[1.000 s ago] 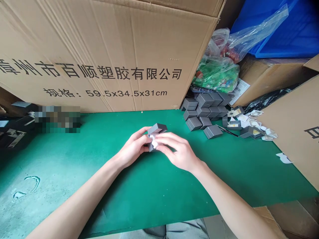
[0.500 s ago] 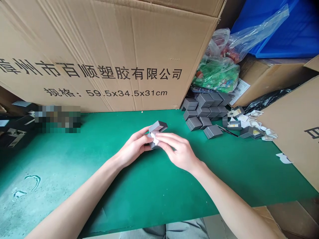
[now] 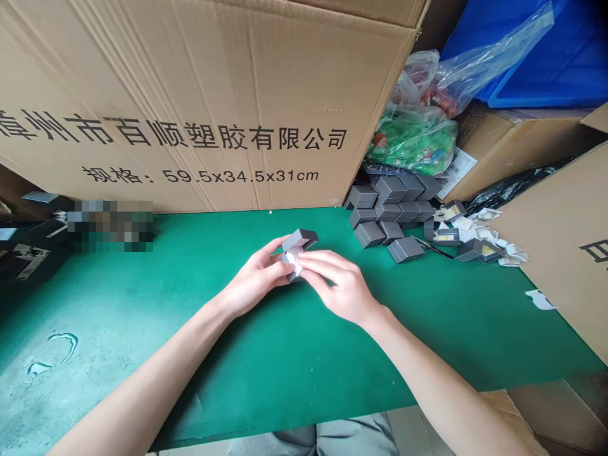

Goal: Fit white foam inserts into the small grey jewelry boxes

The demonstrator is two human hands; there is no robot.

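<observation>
A small dark grey box [image 3: 300, 239] with its lid raised is held just over the middle of the green table. My left hand [image 3: 253, 278] wraps round it from the left, thumb at its front side. Inside the box shows a white piece [image 3: 294, 261], perhaps an insert of paper or card. The fingertips and thumb of my right hand [image 3: 341, 285] close on this white piece at the box's opening. Fingers hide much of the box's lower half.
Closed grey boxes [image 3: 390, 211] are stacked at the back right. Beside them lie opened boxes and white pieces [image 3: 513, 254]. A large carton [image 3: 213, 76] walls off the back, and another carton [image 3: 560, 234] borders the right. Water [image 3: 66, 345] wets the table [image 3: 266, 380] at left.
Both hands stay nearly in place round the box. The left fingers have shifted slightly on it, and the view has tilted a little.
</observation>
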